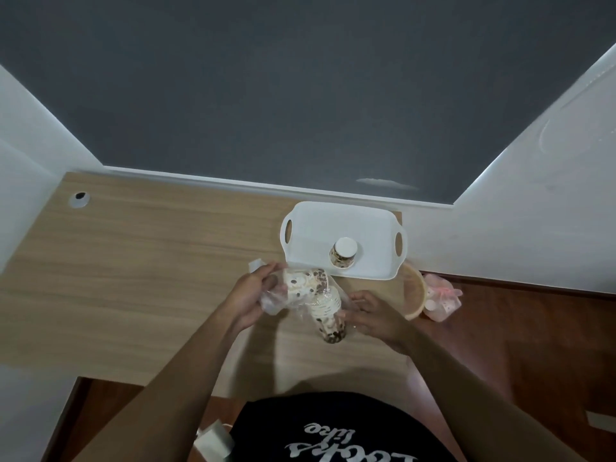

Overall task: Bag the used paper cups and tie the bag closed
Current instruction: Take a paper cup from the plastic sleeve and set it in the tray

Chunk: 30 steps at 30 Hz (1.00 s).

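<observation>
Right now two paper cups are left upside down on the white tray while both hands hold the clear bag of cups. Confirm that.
Not quite: the head view shows only one paper cup upside down on the white tray. The left hand and right hand do hold the clear bag of cups.

two bare forearms, no sleeves seen below the elbows, left hand [248, 295], right hand [375, 316], black t-shirt [333, 428] worn, printed with white cursive lettering
</observation>
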Motion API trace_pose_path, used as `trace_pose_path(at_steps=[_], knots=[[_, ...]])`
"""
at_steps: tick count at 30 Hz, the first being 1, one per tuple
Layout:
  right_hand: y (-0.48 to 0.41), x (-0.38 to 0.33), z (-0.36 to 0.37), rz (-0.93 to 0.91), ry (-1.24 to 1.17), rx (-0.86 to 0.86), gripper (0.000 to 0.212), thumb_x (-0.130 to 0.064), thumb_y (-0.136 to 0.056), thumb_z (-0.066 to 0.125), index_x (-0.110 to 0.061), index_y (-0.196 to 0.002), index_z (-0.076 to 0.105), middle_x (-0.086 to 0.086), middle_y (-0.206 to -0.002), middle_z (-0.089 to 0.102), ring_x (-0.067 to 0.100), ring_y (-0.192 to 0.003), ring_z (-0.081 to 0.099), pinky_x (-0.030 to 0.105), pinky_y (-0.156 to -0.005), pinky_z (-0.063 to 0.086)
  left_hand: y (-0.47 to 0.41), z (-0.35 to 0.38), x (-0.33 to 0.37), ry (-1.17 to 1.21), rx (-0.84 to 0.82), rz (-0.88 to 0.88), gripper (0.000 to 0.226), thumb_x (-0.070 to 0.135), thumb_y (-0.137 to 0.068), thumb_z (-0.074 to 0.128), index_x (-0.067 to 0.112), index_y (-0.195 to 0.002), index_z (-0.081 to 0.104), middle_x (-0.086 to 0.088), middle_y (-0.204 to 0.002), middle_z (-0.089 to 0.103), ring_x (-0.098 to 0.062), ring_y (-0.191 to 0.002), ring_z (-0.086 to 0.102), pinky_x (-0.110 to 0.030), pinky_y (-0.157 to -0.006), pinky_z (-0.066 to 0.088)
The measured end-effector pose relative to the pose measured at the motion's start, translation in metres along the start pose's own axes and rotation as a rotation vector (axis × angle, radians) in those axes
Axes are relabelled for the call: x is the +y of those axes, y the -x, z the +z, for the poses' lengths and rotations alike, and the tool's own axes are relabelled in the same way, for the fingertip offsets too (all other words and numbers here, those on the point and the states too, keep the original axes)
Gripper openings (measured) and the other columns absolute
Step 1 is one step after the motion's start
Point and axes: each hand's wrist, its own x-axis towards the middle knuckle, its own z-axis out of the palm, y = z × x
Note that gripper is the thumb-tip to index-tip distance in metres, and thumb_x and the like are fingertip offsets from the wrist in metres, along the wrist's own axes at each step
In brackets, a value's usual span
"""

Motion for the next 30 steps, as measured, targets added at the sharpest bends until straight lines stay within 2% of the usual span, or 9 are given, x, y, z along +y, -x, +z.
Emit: trace_pose_path(at_steps=[5, 8, 11, 14, 18, 19, 23, 27, 30], knots=[[0.017, -0.009, -0.01, 0.033, -0.071, -0.136, 0.074, -0.056, -0.082, 0.088, -0.042, -0.147, 0.054, -0.017, -0.139, 0.069, 0.011, -0.129, 0.067, 0.045, -0.113, 0.048, 0.018, 0.013, 0.012, 0.209, -0.027, 0.031, 0.029, 0.023, -0.114, 0.055, 0.005, -0.112, 0.078, -0.014, -0.103, 0.081, -0.027, -0.084, 0.083, -0.04, -0.075, 0.071], [0.016, 0.003, -0.009, 0.052, -0.299, -0.164, 0.081, -0.056, -0.088, 0.084, -0.04, -0.157, 0.045, -0.009, -0.151, 0.062, 0.024, -0.128, 0.071, 0.055, -0.12, 0.045, 0.019, 0.016, 0.012, 0.32, -0.083, 0.037, 0.028, 0.018, -0.114, 0.054, 0.001, -0.125, 0.072, -0.02, -0.123, 0.077, -0.032, -0.099, 0.083, -0.046, -0.082, 0.07], [0.013, 0.004, -0.003, 0.001, -0.548, -0.209, 0.063, -0.045, -0.098, 0.077, -0.033, -0.155, 0.051, -0.005, -0.156, 0.058, 0.037, -0.131, 0.069, 0.059, -0.123, 0.041, 0.02, 0.024, 0.01, 0.283, -0.096, 0.017, 0.042, 0.02, -0.116, 0.052, -0.004, -0.149, 0.061, -0.023, -0.13, 0.076, -0.033, -0.099, 0.083, -0.043, -0.075, 0.069], [0.014, -0.006, -0.002, -0.084, -0.637, -0.078, 0.053, -0.041, -0.098, 0.078, -0.027, -0.145, 0.062, 0.0, -0.13, 0.068, 0.027, -0.102, 0.074, 0.051, -0.11, 0.054, 0.025, 0.034, 0.012, 0.153, -0.097, 0.034, 0.051, 0.035, -0.117, 0.052, -0.001, -0.151, 0.061, -0.023, -0.145, 0.071, -0.033, -0.101, 0.082, -0.041, -0.074, 0.069], [0.017, -0.016, -0.012, -0.127, -0.536, 0.063, 0.038, -0.041, -0.097, 0.078, -0.027, -0.131, 0.07, 0.006, -0.106, 0.065, 0.02, -0.076, 0.064, 0.039, -0.083, 0.057, 0.036, 0.048, 0.018, -0.128, -0.05, 0.077, 0.034, 0.031, -0.108, 0.07, 0.001, -0.125, 0.075, -0.006, -0.086, 0.08, -0.012, -0.058, 0.072, -0.025, -0.057, 0.062], [0.017, -0.017, -0.015, -0.131, -0.505, 0.079, 0.035, -0.042, -0.097, 0.078, -0.027, -0.128, 0.071, 0.004, -0.102, 0.066, 0.019, -0.075, 0.062, 0.037, -0.079, 0.057, 0.034, 0.049, 0.017, -0.195, -0.023, 0.088, 0.032, 0.026, -0.104, 0.076, 0.0, -0.122, 0.076, -0.006, -0.085, 0.077, -0.01, -0.052, 0.064, -0.023, -0.053, 0.058], [0.018, -0.017, -0.025, -0.14, -0.402, 0.123, 0.026, -0.046, -0.094, 0.081, -0.032, -0.116, 0.076, -0.004, -0.093, 0.065, 0.016, -0.068, 0.056, 0.033, -0.069, 0.052, 0.018, 0.044, 0.017, -0.445, 0.103, 0.191, 0.041, 0.013, -0.093, 0.089, -0.004, -0.126, 0.074, -0.017, -0.105, 0.08, -0.008, -0.056, 0.069, -0.023, -0.05, 0.053], [0.016, -0.014, -0.034, -0.153, -0.318, 0.13, 0.031, -0.047, -0.094, 0.081, -0.026, -0.117, 0.076, -0.001, -0.094, 0.06, 0.014, -0.064, 0.052, 0.032, -0.065, 0.048, 0.024, 0.049, 0.021, -0.777, 0.018, 0.257, 0.029, 0.02, -0.101, 0.081, 0.007, -0.127, 0.077, -0.001, -0.103, 0.082, -0.001, -0.069, 0.073, -0.023, -0.061, 0.057], [0.015, -0.018, -0.029, -0.187, -0.259, 0.112, 0.027, -0.045, -0.096, 0.079, -0.025, -0.114, 0.077, 0.0, -0.095, 0.065, 0.016, -0.067, 0.053, 0.032, -0.063, 0.047, 0.022, 0.058, 0.014, -0.831, 0.003, 0.305, 0.024, 0.014, -0.103, 0.078, 0.007, -0.126, 0.075, -0.007, -0.105, 0.079, -0.001, -0.065, 0.072, -0.022, -0.059, 0.06]])
